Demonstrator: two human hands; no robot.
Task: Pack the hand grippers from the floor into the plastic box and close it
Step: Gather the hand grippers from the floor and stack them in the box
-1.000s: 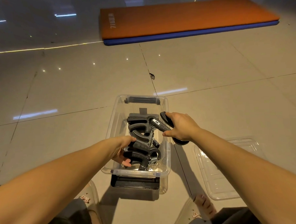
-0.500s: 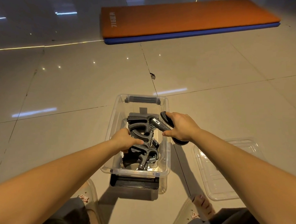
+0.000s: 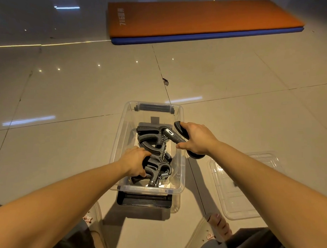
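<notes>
Four black sprung grippers [image 3: 152, 137]: three in the clear box [image 3: 148, 188], left hand [image 3: 136, 160] gripping the nearest gripper [image 3: 157, 170]; right hand [image 3: 196, 139] clasps the fourth gripper [image 3: 171, 135]. One lid [image 3: 244, 186].

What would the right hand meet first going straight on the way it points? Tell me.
Probably the farthest hand gripper in the plastic box. The right hand points left across the box, with its held gripper leading. Depth is unclear, so it might pass just above.

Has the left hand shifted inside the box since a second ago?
Yes. The left hand has moved slightly away from the plastic box near rim, toward its far end, and now grips a hand gripper.
</notes>
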